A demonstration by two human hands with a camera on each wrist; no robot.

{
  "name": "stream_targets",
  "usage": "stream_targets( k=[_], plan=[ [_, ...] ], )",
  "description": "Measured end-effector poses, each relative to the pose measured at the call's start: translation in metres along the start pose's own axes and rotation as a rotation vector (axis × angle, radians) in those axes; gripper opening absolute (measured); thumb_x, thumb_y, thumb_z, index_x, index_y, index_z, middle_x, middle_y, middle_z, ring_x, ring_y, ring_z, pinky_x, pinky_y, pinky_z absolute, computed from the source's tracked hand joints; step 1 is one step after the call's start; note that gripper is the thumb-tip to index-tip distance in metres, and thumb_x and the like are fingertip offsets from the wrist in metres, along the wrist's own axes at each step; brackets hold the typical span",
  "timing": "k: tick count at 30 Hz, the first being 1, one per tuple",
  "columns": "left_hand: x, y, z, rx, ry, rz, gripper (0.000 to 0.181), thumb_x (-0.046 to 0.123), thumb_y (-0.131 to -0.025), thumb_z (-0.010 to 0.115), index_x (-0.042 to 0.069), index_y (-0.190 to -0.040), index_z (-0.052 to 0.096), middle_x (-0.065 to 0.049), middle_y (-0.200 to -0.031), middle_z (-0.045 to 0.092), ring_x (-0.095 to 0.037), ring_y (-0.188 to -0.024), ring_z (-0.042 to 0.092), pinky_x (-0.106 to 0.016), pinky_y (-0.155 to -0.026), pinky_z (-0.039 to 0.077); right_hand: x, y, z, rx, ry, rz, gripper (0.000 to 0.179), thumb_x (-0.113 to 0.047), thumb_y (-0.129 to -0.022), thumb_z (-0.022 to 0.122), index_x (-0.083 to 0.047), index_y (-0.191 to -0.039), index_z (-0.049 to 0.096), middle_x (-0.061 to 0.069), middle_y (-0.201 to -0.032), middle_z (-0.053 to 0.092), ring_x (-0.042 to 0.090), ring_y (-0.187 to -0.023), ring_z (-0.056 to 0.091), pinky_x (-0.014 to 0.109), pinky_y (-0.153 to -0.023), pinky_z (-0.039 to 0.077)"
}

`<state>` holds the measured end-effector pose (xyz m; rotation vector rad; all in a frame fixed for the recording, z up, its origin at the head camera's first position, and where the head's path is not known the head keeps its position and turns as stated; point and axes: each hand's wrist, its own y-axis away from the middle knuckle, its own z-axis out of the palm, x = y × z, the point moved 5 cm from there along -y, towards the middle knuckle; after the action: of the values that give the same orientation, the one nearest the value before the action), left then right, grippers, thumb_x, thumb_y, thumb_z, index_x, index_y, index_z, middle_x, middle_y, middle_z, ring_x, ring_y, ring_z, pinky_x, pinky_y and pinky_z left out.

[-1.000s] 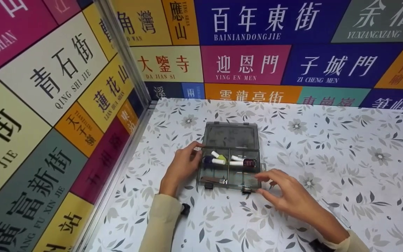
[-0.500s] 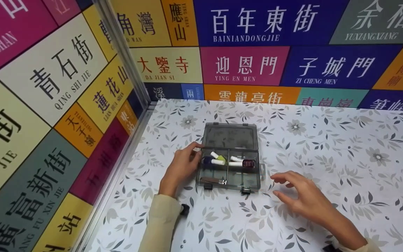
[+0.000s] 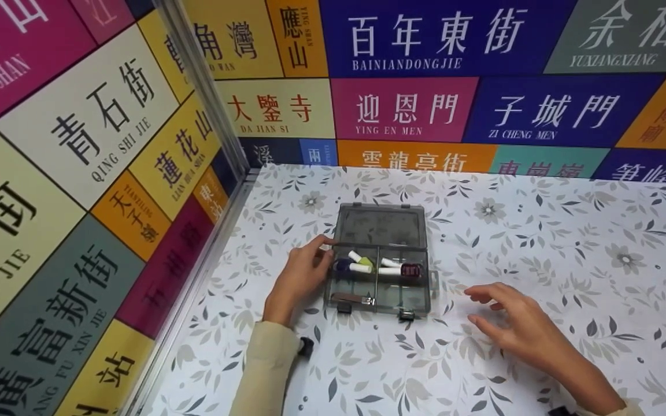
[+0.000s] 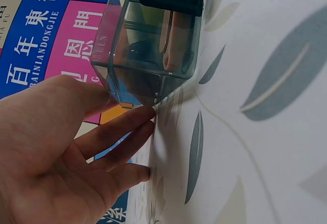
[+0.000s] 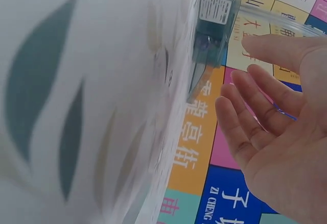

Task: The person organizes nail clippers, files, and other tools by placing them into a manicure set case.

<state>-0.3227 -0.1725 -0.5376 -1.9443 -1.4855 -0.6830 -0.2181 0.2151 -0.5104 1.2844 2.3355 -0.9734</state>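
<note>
Case [image 3: 402, 297]: open on the worktop [image 3: 477, 248], its lid [image 3: 382, 226] laid back; white-capped bottles [image 3: 361, 268] in both halves;
Left hand [image 3: 304, 270]: fingers relaxed, nearly straight — touching the case's left side;
Right hand [image 3: 515, 316]: fingers relaxed, partly extended — right of the case, apart from it.

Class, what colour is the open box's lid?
The lid is dark grey, clearest in the head view.

Booth-like space, sign-printed wall panels [image 3: 405, 127]
</note>
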Motion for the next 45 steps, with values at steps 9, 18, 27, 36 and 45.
stream_targets(
  k=[9,18,27,36,45],
  plan=[
    [0.000,0.001,0.000,0.010,-0.009,0.018,0.028,0.021,-0.112,0.059,0.018,-0.138,0.070,-0.010,-0.113,0.083,-0.022,-0.104,0.080,-0.045,-0.094,0.062,0.011,0.009,-0.008,0.009,0.040,0.042,0.050,0.005,-0.077,0.093,-0.012,-0.121,0.077,-0.001,-0.111,0.077,0.018,-0.098,0.074,0.010,-0.089,0.053],
    [0.000,0.000,0.000,0.018,-0.018,0.035,0.026,0.018,-0.111,0.061,0.015,-0.136,0.070,-0.010,-0.107,0.083,-0.022,-0.098,0.080,-0.046,-0.089,0.062,0.018,0.015,-0.017,0.011,0.069,0.062,0.049,0.005,-0.077,0.092,-0.011,-0.121,0.076,-0.001,-0.110,0.077,0.017,-0.093,0.074,0.009,-0.088,0.051],
    [0.000,0.000,0.000,0.021,-0.018,0.020,0.025,0.017,-0.111,0.061,0.016,-0.134,0.070,-0.011,-0.109,0.083,-0.023,-0.101,0.080,-0.046,-0.091,0.062,0.031,0.022,-0.026,-0.041,0.116,0.117,0.051,-0.001,-0.077,0.095,-0.016,-0.122,0.077,-0.005,-0.109,0.077,0.010,-0.094,0.071,0.015,-0.086,0.051],
    [0.001,0.000,-0.001,0.034,-0.017,0.037,0.023,0.017,-0.111,0.062,0.014,-0.132,0.071,-0.010,-0.105,0.083,-0.022,-0.098,0.079,-0.046,-0.090,0.062,0.041,0.032,-0.033,-0.157,0.180,0.186,0.048,-0.015,-0.078,0.098,-0.018,-0.121,0.078,-0.005,-0.115,0.077,0.014,-0.098,0.071,0.034,-0.085,0.059],
    [0.000,0.001,0.000,0.009,0.003,0.029,0.028,0.017,-0.112,0.059,0.015,-0.139,0.069,-0.011,-0.112,0.083,-0.023,-0.105,0.081,-0.046,-0.091,0.063,0.047,0.039,-0.033,-0.184,0.180,0.186,0.040,-0.014,-0.078,0.097,-0.020,-0.114,0.079,-0.007,-0.109,0.077,0.003,-0.093,0.068,0.028,-0.080,0.057]
  ],
)
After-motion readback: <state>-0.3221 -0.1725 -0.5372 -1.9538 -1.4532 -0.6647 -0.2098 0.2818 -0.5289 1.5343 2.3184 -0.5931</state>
